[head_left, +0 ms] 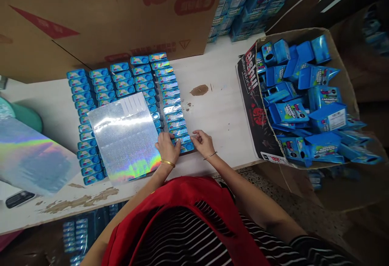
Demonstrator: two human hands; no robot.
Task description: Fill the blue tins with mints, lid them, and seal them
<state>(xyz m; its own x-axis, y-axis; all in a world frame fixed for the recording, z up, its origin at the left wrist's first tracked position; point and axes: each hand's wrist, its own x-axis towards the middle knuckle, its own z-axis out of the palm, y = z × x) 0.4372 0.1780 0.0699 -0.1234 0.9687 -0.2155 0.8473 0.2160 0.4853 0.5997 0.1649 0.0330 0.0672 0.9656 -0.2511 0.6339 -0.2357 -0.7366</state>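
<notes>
Several columns of small blue tins (106, 86) stand on the white table. A shiny holographic sheet (126, 136) with a few white labels at its top lies over the middle columns. My left hand (168, 147) rests at the near end of the rightmost column, fingers bent on a tin, beside the sheet's right edge. At the right end of that tin (184, 139) is my right hand (203, 142), thumb and forefinger pinched together; whatever lies between them is too small to make out. Clear shiny strips cover the tins of this column.
An open carton (258, 108) full of blue boxes stands at the right. Big brown cartons (121, 22) and stacked blue boxes (240, 6) line the back. At the left are another holographic sheet (36, 160), a green tub (27, 116) and a black object (20, 199).
</notes>
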